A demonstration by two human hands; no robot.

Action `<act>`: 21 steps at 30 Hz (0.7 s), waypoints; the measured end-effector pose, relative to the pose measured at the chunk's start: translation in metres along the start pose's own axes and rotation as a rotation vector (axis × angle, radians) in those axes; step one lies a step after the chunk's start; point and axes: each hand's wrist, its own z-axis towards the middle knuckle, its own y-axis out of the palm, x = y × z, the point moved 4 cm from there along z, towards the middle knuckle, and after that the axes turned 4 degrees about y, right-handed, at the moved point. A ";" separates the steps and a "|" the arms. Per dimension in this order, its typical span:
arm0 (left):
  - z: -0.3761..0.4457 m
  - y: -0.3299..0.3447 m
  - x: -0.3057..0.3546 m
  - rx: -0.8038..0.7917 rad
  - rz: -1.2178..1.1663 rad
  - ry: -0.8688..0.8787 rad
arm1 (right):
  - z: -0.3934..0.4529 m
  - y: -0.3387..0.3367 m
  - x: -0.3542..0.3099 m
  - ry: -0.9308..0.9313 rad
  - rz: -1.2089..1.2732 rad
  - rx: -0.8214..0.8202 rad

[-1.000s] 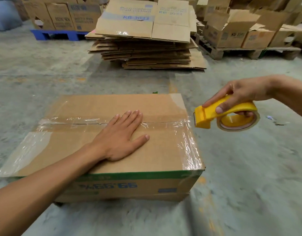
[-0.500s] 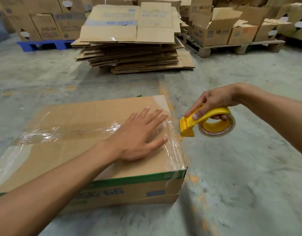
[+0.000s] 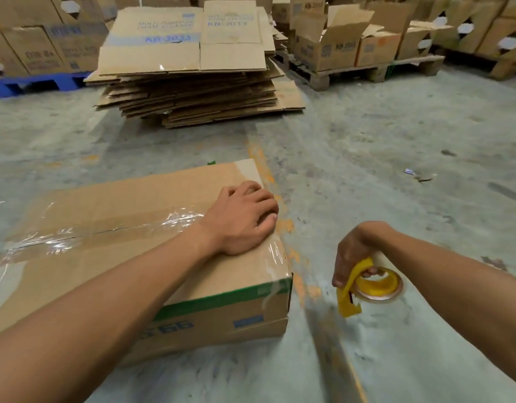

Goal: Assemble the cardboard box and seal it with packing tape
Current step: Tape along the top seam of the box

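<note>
A closed cardboard box (image 3: pixel 140 205) with a green stripe on its side lies on the concrete floor at the lower left. Clear packing tape (image 3: pixel 85 231) runs along its top seam and over the right edge. My left hand (image 3: pixel 242 219) lies on the box's right end, fingers curled over the edge. My right hand (image 3: pixel 352 254) grips a yellow tape dispenser (image 3: pixel 364 289), held low over the floor to the right of the box, nose pointing down. No tape links dispenser and box.
A stack of flattened cartons (image 3: pixel 190 80) lies on the floor straight ahead. A blue pallet (image 3: pixel 36 84) with boxes stands at the back left, a wooden pallet (image 3: pixel 373 71) with open boxes at the back right. Small scraps (image 3: pixel 416 175) lie on the floor at right.
My left hand slid rightward along the taped seam to the box's right end and curled over it. My right hand came down with the dispenser, from beside the box top toward the floor.
</note>
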 end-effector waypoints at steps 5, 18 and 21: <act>0.013 0.001 0.007 -0.125 0.070 0.085 | -0.033 -0.016 -0.016 -0.082 0.131 0.162; -0.012 -0.062 -0.026 0.424 -0.690 -0.297 | -0.190 -0.068 -0.057 -0.848 1.206 0.825; -0.038 -0.087 -0.046 0.213 -1.387 -0.620 | -0.218 -0.054 -0.083 -1.085 1.224 0.468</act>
